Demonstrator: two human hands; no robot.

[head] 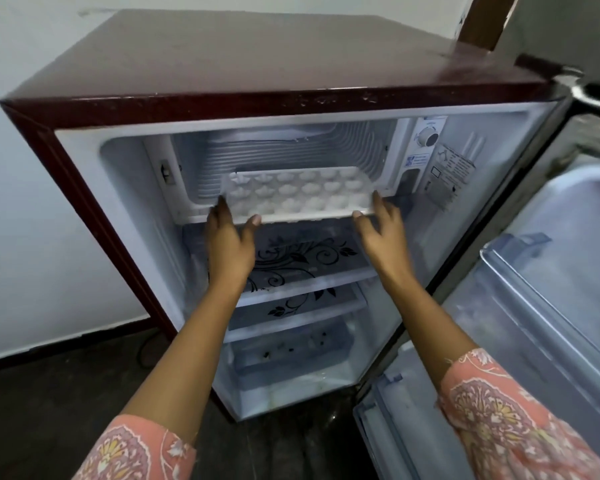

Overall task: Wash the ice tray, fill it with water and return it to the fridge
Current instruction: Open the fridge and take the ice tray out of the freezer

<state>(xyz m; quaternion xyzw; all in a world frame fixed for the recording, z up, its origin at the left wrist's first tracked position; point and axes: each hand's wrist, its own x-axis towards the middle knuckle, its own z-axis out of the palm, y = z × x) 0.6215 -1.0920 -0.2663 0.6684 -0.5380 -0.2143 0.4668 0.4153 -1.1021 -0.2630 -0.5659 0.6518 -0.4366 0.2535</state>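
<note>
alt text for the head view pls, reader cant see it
Two hands hold a white ice tray at the mouth of the freezer compartment of a small maroon fridge, the left hand at its left end, the right hand at its right. The door stands open on the right; floral shelves sit below.

One fridge [222, 64] stands with one door [551, 271] open at the right and one dial [429, 137] at upper right. Centre frame: one ice tray [291, 195], seemingly eighteen cells, two flower-patterned shelves [309, 258] below, and two hands, left hand [227, 237] and right hand [383, 233].
</note>
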